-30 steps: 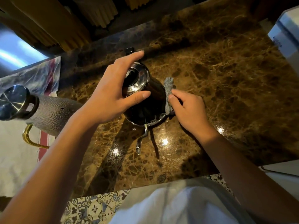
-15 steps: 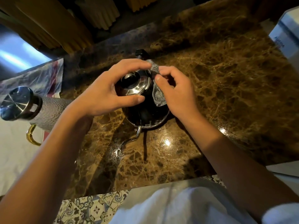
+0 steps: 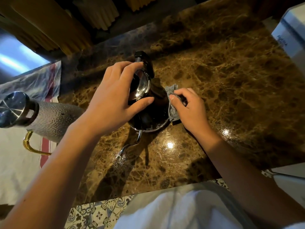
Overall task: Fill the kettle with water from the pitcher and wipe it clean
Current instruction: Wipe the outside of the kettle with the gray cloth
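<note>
A dark kettle (image 3: 148, 116) with a shiny lid, black handle and thin gooseneck spout stands on the brown marble counter (image 3: 231, 96). The spout points toward me. My left hand (image 3: 113, 100) grips the kettle's top, fingers and thumb curled round the lid. My right hand (image 3: 189, 109) pinches a small grey cloth (image 3: 171, 103) and presses it against the kettle's right side. A hammered glass pitcher (image 3: 49, 118) with a steel lid and gold handle stands at the left.
The pitcher stands on a white cloth with a red stripe (image 3: 18, 162) at the left. A white box (image 3: 292, 35) sits at the far right. Yellow pleated curtains (image 3: 49, 25) hang behind the counter. Patterned floor tiles (image 3: 99, 212) show below the counter's near edge.
My right hand has brought the cloth down from the kettle's upper right by the lid to its lower right side. The kettle has turned a little, its spout swinging.
</note>
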The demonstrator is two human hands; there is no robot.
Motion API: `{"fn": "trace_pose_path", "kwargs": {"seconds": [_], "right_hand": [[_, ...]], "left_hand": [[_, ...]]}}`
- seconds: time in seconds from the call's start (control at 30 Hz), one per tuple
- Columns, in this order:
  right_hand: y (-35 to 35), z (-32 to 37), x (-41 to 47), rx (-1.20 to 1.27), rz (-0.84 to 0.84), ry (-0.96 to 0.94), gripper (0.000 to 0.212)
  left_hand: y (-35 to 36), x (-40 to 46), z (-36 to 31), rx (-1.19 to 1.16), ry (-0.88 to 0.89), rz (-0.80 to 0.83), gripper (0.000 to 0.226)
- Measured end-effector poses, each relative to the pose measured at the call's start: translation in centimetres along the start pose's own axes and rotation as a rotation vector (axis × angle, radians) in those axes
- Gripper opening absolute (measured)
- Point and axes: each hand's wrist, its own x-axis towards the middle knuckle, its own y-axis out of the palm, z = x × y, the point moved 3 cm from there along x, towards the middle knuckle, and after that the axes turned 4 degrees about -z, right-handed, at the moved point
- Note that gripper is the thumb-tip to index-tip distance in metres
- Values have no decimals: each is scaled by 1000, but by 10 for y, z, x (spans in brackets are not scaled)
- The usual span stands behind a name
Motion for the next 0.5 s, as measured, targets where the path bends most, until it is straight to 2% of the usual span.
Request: {"fn": "trace_pose_path", "kwargs": {"seconds": [0.2, 0.4, 0.5], "right_hand": [[-4, 5, -8, 44, -25, 17, 7], [-5, 40, -11, 154, -51, -138, 7], [-2, 47, -10, 155, -58, -142, 8]], "left_hand": [[2, -1, 4, -62, 18, 24, 83], [4, -1, 7, -158, 26, 27, 77], [4, -2, 8, -164, 21, 23, 78]]}}
